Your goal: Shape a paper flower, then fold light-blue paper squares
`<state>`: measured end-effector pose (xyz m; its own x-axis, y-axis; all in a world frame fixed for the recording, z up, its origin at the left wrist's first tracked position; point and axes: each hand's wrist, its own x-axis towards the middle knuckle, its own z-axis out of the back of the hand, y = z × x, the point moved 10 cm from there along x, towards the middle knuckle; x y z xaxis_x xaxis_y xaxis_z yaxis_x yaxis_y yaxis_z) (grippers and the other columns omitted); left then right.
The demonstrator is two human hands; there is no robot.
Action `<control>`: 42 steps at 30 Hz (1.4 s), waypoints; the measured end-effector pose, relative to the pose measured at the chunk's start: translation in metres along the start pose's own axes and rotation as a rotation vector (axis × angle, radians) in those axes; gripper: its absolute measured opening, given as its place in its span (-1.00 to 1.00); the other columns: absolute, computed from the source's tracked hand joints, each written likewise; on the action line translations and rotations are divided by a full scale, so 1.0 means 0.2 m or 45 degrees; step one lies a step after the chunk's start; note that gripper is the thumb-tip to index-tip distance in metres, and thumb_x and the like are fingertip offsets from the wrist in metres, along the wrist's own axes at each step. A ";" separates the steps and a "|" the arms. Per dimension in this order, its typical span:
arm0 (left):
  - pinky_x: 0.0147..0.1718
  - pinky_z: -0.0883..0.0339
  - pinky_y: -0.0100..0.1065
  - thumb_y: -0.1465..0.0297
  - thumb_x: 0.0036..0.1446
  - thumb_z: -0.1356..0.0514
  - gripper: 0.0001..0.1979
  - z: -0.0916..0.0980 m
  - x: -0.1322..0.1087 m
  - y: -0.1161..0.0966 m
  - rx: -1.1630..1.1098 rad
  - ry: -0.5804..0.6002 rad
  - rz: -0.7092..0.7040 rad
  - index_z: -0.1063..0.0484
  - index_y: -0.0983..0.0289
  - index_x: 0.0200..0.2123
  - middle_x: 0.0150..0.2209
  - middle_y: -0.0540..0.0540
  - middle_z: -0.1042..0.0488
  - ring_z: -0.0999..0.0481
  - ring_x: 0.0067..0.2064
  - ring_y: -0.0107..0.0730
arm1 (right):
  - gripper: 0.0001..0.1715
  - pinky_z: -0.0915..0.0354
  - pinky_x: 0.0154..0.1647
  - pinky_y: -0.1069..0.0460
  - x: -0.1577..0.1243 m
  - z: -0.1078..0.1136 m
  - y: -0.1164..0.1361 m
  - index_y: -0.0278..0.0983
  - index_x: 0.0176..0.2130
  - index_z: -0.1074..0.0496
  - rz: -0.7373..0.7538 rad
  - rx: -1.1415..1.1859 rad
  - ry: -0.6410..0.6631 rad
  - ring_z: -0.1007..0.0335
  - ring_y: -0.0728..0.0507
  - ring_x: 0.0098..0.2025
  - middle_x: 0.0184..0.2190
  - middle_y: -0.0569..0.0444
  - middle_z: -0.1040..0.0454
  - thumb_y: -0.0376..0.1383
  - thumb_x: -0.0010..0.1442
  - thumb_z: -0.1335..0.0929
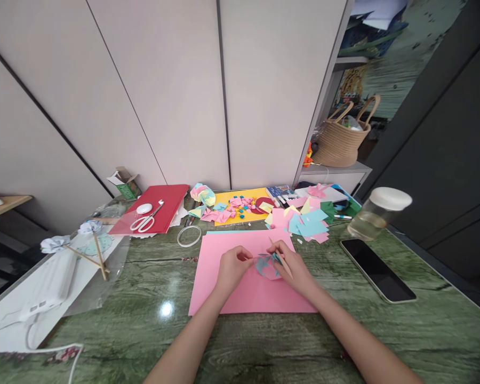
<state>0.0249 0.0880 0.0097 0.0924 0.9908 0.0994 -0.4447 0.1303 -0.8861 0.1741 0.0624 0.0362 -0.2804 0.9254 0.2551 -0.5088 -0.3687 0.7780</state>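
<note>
A sheet of pink paper (228,296) lies on the table, and both hands are over it. Between them is a small pink and light-blue paper piece (269,269), partly covered by the fingers. My left hand (234,270) is closed, thumb and fingertips pinched at the piece's left edge. A thin wooden stick (280,257) slants through the fingers of my right hand (294,269), which is closed around it. The fingertips of that hand also touch the paper piece's right side. Its exact shape is too small to tell.
White-handled scissors (143,224) rest on a red folder (164,205) at the back left. Cut paper pieces (312,221) spread behind the pink sheet. A roll of tape (189,236), a phone (378,271) and a lidded jar (374,216) stand or lie around it.
</note>
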 end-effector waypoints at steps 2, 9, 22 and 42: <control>-0.52 -0.17 -0.45 0.29 -0.14 -0.24 -0.83 0.00 0.00 0.00 0.001 0.004 0.004 -0.41 0.28 -0.54 -0.55 -0.01 -0.45 -0.38 -0.50 -0.47 | -0.73 -0.15 -0.31 0.05 0.00 0.00 0.00 -0.22 -0.21 -0.15 0.001 -0.012 0.000 -0.27 -0.06 -0.36 -0.32 0.10 -0.33 -0.42 0.03 -0.20; -0.51 -0.19 -0.44 0.29 -0.13 -0.23 -0.84 0.00 0.00 0.01 -0.005 0.010 0.022 -0.44 0.28 -0.53 -0.53 0.02 -0.47 -0.39 -0.49 -0.45 | -0.73 -0.15 -0.29 0.04 0.00 0.00 0.00 -0.22 -0.20 -0.15 -0.004 -0.004 -0.012 -0.28 -0.07 -0.33 -0.31 0.09 -0.33 -0.42 0.02 -0.19; -0.42 -0.27 -0.40 0.31 -0.11 -0.21 -0.84 0.00 0.01 0.04 -0.136 0.018 0.044 -0.48 0.28 -0.48 -0.47 0.06 -0.51 -0.46 -0.42 -0.38 | -0.79 -0.15 -0.34 0.06 0.00 0.05 -0.01 -0.21 -0.28 -0.21 -0.149 0.125 -0.120 -0.29 -0.05 -0.39 -0.36 0.14 -0.36 -0.13 0.14 -0.23; -0.51 -0.19 -0.45 0.20 -0.12 -0.22 -0.67 -0.05 0.01 0.13 -0.526 0.158 0.303 -0.53 0.36 -0.38 -0.48 0.12 -0.51 -0.39 -0.49 -0.45 | -0.64 -0.23 -0.29 0.05 0.01 0.04 -0.12 -0.23 -0.35 -0.24 -0.282 0.403 -0.208 -0.27 -0.06 -0.33 -0.40 0.12 -0.35 0.01 0.14 -0.17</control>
<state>0.0225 0.0926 -0.0176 0.1474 0.9760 -0.1604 -0.0784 -0.1501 -0.9856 0.1926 0.0745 0.0222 -0.0466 0.9905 0.1297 -0.2602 -0.1374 0.9557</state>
